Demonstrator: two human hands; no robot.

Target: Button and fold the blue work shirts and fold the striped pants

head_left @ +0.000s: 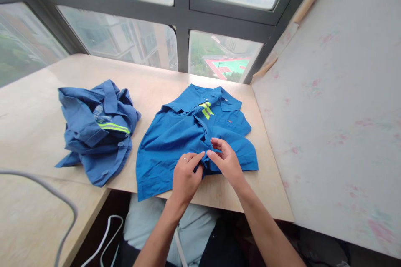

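A blue work shirt point(175, 137) with yellow-green stripes lies spread on the wooden table point(150, 87), collar toward the window. My left hand point(185, 177), with a ring on one finger, pinches the shirt's front edge near the hem. Just to the right, my right hand point(226, 159) pinches the same front edge, fingertips almost touching the left hand's. Both hands are closed on the cloth at the shirt's middle opening.
A second blue shirt point(98, 129) lies crumpled to the left on the table. A white cable point(67, 206) runs over the near left surface and hangs below the edge. Windows point(125, 46) stand behind the table, and a pale wall point(338, 112) stands to the right.
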